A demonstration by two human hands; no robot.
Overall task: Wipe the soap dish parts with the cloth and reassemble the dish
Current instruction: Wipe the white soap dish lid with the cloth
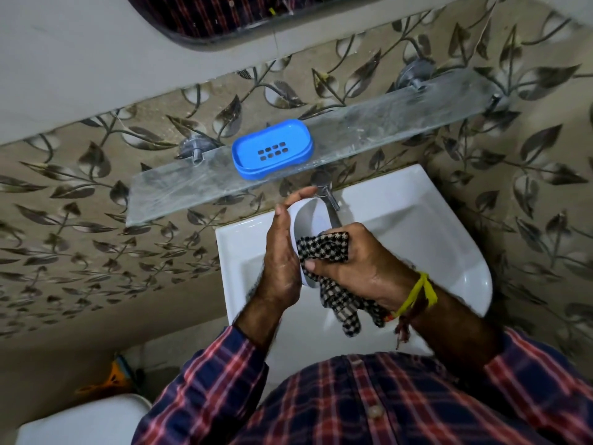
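White dish base (310, 216) cupped in left hand (280, 264) over basin (417, 213), right hand (359, 261) pinching checked cloth (324, 247) inside it, blue tray (272, 153) apart on shelf (179, 194)

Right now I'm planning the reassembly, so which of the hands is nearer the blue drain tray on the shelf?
Left. The left hand, holding the white dish base, reaches just below the blue drain tray; the right hand, with the checked cloth, is lower.

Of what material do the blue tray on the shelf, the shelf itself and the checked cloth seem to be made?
Blue tray: likely moulded plastic, smooth and slightly glossy, with drain slots. Shelf: apparently glass, translucent, on metal brackets, smeared. Checked cloth: woven fabric, soft, folding in the right hand.
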